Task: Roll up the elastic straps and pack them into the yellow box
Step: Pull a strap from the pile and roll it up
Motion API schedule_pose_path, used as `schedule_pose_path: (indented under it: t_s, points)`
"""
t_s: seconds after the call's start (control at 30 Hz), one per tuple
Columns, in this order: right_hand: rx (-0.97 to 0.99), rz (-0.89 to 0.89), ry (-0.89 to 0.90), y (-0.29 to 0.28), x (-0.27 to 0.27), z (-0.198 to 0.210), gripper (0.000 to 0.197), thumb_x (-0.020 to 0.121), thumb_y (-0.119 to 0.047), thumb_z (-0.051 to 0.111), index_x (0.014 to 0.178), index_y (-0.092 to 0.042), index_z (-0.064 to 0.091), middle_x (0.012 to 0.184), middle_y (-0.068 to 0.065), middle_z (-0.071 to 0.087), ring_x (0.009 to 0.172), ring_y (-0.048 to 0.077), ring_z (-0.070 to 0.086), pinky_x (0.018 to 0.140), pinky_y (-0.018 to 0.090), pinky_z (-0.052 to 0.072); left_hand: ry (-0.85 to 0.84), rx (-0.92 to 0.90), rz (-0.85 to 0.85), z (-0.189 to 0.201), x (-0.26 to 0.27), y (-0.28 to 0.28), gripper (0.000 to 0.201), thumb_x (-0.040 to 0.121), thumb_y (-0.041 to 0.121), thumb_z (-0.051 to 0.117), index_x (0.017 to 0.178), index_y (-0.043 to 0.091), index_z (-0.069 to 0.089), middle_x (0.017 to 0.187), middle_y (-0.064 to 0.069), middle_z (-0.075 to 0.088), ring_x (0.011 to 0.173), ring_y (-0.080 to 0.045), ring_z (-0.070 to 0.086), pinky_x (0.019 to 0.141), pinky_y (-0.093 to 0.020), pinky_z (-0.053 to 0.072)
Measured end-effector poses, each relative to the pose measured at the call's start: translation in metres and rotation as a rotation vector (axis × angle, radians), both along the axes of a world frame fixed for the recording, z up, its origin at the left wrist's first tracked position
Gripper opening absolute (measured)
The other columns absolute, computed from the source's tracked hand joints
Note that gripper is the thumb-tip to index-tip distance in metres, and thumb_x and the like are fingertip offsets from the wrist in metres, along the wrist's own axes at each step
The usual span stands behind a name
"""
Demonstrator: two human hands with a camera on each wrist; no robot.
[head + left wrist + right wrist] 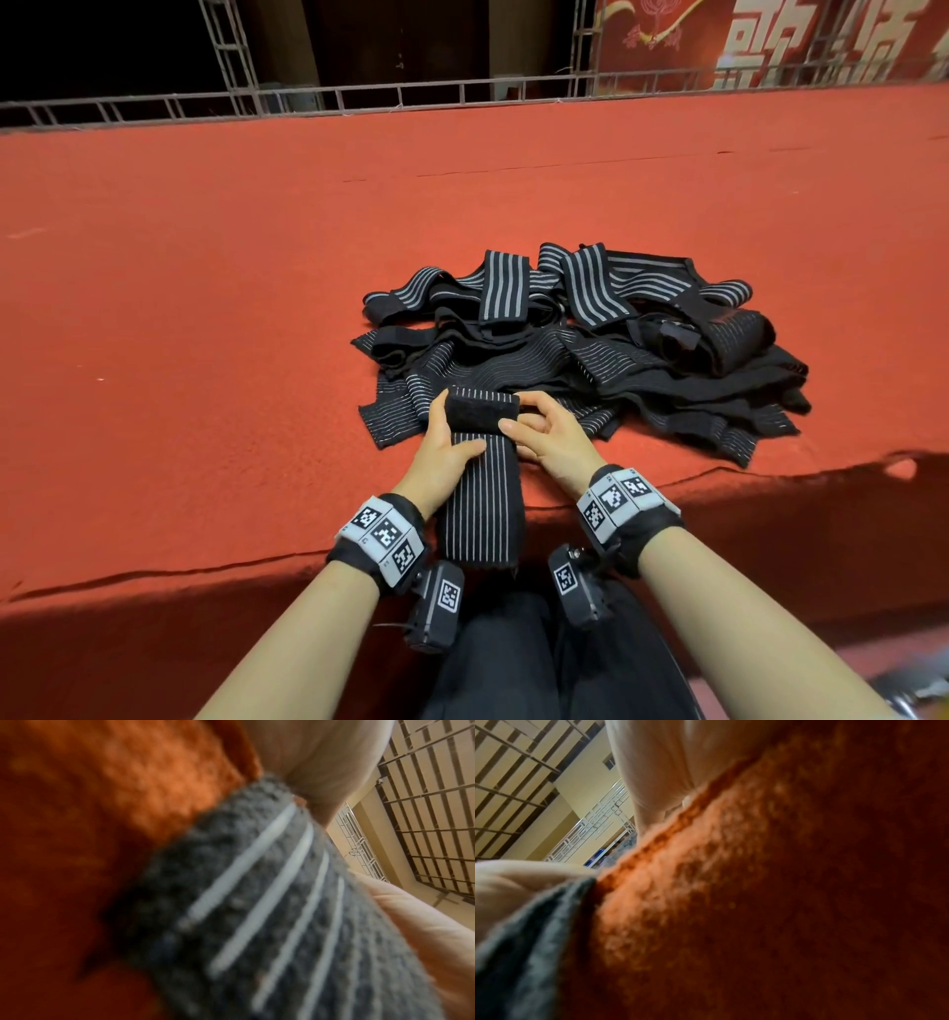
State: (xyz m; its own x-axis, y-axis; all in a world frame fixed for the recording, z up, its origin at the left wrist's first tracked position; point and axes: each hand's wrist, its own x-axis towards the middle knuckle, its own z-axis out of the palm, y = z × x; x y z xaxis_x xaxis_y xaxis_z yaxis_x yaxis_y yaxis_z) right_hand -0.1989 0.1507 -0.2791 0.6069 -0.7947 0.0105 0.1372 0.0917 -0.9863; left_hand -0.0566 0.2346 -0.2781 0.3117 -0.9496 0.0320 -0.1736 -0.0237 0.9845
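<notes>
A black elastic strap (480, 503) with thin white lines lies lengthwise toward me on the red carpet, its far end rolled into a short roll (481, 413). My left hand (445, 442) grips the roll's left end, thumb lying across the flat part. My right hand (539, 429) holds the roll's right end with curled fingers. Behind lies a pile of loose straps (590, 334). In the left wrist view the strap (282, 912) fills the frame, blurred. The right wrist view shows a dark strap edge (526, 933) against carpet. No yellow box is in view.
The red carpet (205, 308) covers a raised platform whose front edge (205, 570) runs by my wrists. A metal truss (359, 97) and a red banner (770, 41) stand at the back. My dark trousers (513, 658) are below.
</notes>
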Motion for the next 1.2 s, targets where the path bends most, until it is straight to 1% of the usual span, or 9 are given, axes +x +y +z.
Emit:
schedule_pose_path:
  t_s: [0.13,0.27,0.4,0.5,0.63,0.73,0.9,1.03,1.2]
  points:
    - [0.060,-0.031,-0.056,-0.003,-0.001,-0.001,0.029,0.092,-0.009,0.061,0.120,-0.005,0.054,0.101,0.016,0.071,0.089,0.019,0.069,0.076,0.022,0.053,-0.136,-0.007,0.022,-0.007,0.003,-0.001,0.093,0.078,-0.002,0.071,0.150,0.018,0.015,0.141,0.002,0.045,0.129,-0.006,0.043,0.109,-0.017,0.030]
    - [0.027,-0.035,-0.032,-0.002,-0.003,-0.001,0.029,0.091,-0.006,0.062,0.119,-0.006,0.054,0.095,0.011,0.070,0.076,0.007,0.066,0.063,0.014,0.048,-0.110,0.013,0.056,-0.005,0.003,-0.004,0.099,0.075,0.001,0.076,0.151,0.015,0.016,0.139,-0.003,0.049,0.129,-0.011,0.046,0.115,-0.032,0.031]
    - [-0.031,-0.031,0.031,-0.003,-0.005,-0.002,0.026,0.086,0.000,0.066,0.106,-0.012,0.055,0.099,0.009,0.069,0.092,0.020,0.066,0.082,0.034,0.053,-0.161,0.047,-0.007,-0.001,0.000,-0.003,0.089,0.083,0.004,0.070,0.151,0.017,0.015,0.138,0.001,0.047,0.129,-0.011,0.043,0.110,-0.025,0.030]
    - [-0.051,-0.025,0.039,-0.002,-0.004,-0.002,0.028,0.083,0.006,0.067,0.099,-0.014,0.054,0.096,0.011,0.068,0.085,0.022,0.066,0.078,0.037,0.053,-0.052,0.036,-0.016,0.001,-0.001,-0.001,0.075,0.090,0.007,0.061,0.150,0.020,0.018,0.140,-0.001,0.046,0.129,-0.014,0.044,0.113,-0.031,0.030]
    - [-0.083,-0.068,0.055,-0.002,-0.004,-0.003,0.033,0.080,0.012,0.066,0.093,-0.015,0.054,0.094,0.007,0.067,0.078,0.012,0.066,0.070,0.027,0.054,0.001,0.022,0.047,0.001,-0.002,-0.003,0.063,0.093,0.034,0.058,0.147,0.023,0.029,0.140,0.004,0.047,0.129,-0.010,0.043,0.112,-0.030,0.030]
    - [-0.095,-0.107,0.056,-0.002,-0.006,-0.003,0.035,0.078,0.014,0.067,0.090,-0.016,0.055,0.095,0.007,0.064,0.083,0.014,0.063,0.073,0.034,0.051,-0.016,0.038,0.065,0.001,-0.003,-0.006,0.073,0.082,0.065,0.052,0.141,0.023,0.039,0.135,0.005,0.053,0.127,-0.009,0.048,0.113,-0.037,0.032]
    - [-0.195,-0.096,0.089,-0.005,-0.004,-0.007,0.040,0.071,0.015,0.069,0.089,-0.021,0.064,0.100,0.009,0.067,0.098,0.022,0.063,0.092,0.037,0.050,-0.023,0.060,0.071,0.008,-0.004,-0.008,0.045,0.099,0.035,0.047,0.140,0.017,0.041,0.129,0.001,0.053,0.118,-0.010,0.050,0.100,-0.025,0.035]
    - [-0.046,-0.086,0.053,-0.003,0.000,-0.002,0.046,0.082,0.017,0.047,0.111,-0.014,0.066,0.105,0.010,0.068,0.084,0.012,0.063,0.064,0.016,0.048,0.141,0.012,0.103,0.005,-0.002,-0.008,0.042,0.096,0.008,0.051,0.136,0.017,0.041,0.120,0.000,0.056,0.102,-0.005,0.055,0.089,-0.019,0.042]
    - [0.129,-0.090,-0.016,-0.005,0.004,0.003,0.026,0.099,-0.010,0.048,0.123,-0.009,0.056,0.094,0.008,0.068,0.068,0.012,0.066,0.058,0.023,0.052,0.231,-0.029,0.110,-0.001,0.000,-0.009,0.052,0.092,0.000,0.055,0.138,0.014,0.035,0.117,-0.006,0.057,0.103,-0.015,0.058,0.093,-0.028,0.046]
